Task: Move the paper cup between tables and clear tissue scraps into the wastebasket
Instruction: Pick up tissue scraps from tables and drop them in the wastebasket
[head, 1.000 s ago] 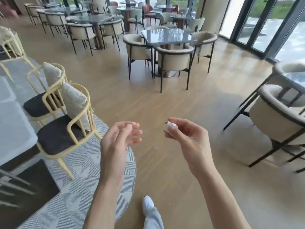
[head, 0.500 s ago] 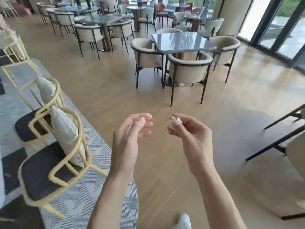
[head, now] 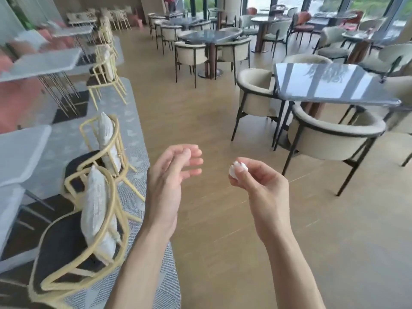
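A small white wad of tissue [head: 238, 168] is pinched between the thumb and fingertips of my right hand [head: 260, 188], held at chest height over the wooden floor. My left hand [head: 171, 175] hovers a short way to its left, fingers loosely curled, holding nothing and not touching the tissue. No paper cup and no wastebasket appear in the view.
Yellow-framed chairs with white cushions [head: 93, 208] stand on a grey patterned rug [head: 133, 112] at my left beside pale tables [head: 20, 152]. A dark glossy table [head: 330, 85] ringed by beige armchairs [head: 334, 139] is at right. A wooden floor aisle [head: 189, 103] runs ahead between them.
The view has swung left and moved forward along the aisle; the dark table now sits at my right. Both hands keep their pose, the right still pinching the tissue.
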Motion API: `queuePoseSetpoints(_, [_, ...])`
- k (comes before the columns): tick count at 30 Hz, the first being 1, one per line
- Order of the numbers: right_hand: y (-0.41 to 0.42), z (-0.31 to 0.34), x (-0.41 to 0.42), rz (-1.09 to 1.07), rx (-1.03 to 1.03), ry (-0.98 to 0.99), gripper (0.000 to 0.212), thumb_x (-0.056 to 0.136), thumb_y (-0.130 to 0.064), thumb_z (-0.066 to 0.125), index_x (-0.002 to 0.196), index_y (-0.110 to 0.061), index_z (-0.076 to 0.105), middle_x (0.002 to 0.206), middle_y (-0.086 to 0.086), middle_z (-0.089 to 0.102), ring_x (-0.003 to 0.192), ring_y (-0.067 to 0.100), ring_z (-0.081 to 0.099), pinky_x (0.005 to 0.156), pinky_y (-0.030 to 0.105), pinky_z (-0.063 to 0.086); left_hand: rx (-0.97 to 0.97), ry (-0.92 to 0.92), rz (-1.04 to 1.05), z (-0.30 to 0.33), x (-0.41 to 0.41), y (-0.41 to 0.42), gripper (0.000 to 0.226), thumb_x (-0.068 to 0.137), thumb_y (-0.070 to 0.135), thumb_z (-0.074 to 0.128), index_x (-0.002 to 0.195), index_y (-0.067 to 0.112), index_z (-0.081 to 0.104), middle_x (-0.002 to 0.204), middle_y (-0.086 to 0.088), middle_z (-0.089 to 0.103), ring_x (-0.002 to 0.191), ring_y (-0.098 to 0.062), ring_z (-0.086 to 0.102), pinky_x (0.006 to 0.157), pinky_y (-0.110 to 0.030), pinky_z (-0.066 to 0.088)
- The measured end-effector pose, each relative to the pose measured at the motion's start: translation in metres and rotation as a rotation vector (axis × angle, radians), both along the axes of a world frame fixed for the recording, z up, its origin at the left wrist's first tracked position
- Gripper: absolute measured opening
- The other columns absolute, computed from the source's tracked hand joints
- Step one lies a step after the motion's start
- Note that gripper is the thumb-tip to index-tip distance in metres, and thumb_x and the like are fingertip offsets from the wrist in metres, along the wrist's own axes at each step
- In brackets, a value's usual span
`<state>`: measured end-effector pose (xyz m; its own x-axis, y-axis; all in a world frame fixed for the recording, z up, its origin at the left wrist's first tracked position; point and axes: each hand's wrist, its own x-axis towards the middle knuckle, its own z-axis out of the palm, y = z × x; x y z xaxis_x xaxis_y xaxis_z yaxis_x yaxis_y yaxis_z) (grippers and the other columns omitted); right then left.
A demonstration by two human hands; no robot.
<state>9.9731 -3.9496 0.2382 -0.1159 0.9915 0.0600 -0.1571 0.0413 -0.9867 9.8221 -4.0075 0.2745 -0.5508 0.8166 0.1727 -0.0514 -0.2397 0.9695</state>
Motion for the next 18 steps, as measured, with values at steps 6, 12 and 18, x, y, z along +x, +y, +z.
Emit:
queuePoseSetpoints(6, [0.132, -0.003, -0.037, 0.11, 0.005, -0.014, 0.007, 0.094, -0.017, 0.075, 0.1, -0.015, 0.079, 0.077, -0.002, 0.075, 0.072, 0.009, 0.07, 0.096, 0.046, 0.059, 0.005, -0.034, 0.135, -0.011, -0.031, 0.108, 0.023, 0.09, 0.026, 0.057, 0.097, 0.012, 0.074, 0.103, -0.012, 0.077, 0.098, -0.028, 0.074, 0.089, -0.046, 0.058])
queuePoseSetpoints(12, [0.276, -0.013, -0.108, 0.182, 0.044, -0.047, 0.007, 0.096, -0.016, 0.074, 0.101, -0.013, 0.077, 0.078, -0.001, 0.075, 0.073, 0.01, 0.069, 0.088, 0.035, 0.059, 0.021, -0.07, 0.207, -0.032, -0.098, 0.239, 0.021, 0.089, 0.027, 0.058, 0.094, 0.015, 0.074, 0.102, -0.011, 0.077, 0.099, -0.028, 0.074, 0.091, -0.045, 0.057])
queuePoseSetpoints(18, [0.438, 0.006, -0.187, 0.209, 0.107, -0.119, 0.006, 0.096, -0.015, 0.073, 0.1, -0.013, 0.077, 0.081, 0.009, 0.075, 0.072, 0.01, 0.068, 0.083, 0.027, 0.057, 0.042, -0.059, 0.186, -0.018, -0.179, 0.405, 0.021, 0.089, 0.027, 0.057, 0.094, 0.015, 0.074, 0.103, -0.011, 0.077, 0.1, -0.029, 0.074, 0.092, -0.045, 0.058])
